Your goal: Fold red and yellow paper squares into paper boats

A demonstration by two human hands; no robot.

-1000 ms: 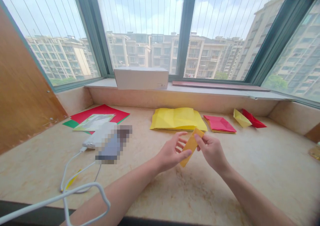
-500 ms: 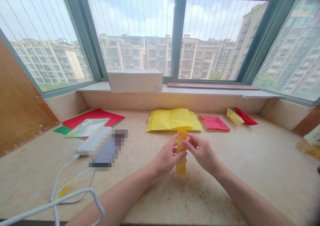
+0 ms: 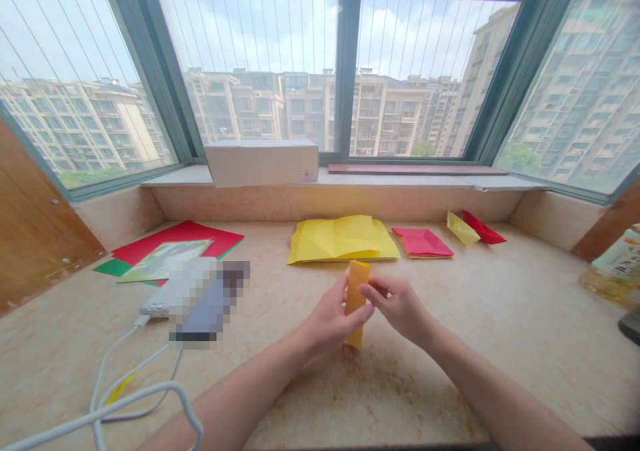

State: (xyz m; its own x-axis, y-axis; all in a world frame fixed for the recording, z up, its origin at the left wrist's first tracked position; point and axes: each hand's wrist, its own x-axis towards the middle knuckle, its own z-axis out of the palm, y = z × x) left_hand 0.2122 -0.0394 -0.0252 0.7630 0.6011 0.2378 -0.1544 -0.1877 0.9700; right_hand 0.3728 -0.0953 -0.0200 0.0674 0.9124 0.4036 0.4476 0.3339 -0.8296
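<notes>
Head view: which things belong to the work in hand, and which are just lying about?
In the work:
orange paper strip, between left hand and right hand
probably related: yellow sheets, red folded paper, yellow folded piece, red folded piece

Apparently just lying about:
white box
white device
white cable
labelled bottle

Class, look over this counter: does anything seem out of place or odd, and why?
A yellow scrap lies among the white cables, away from the yellow sheets. A pixelated patch also looks unnatural, hiding detail beside the white power bank.
</notes>
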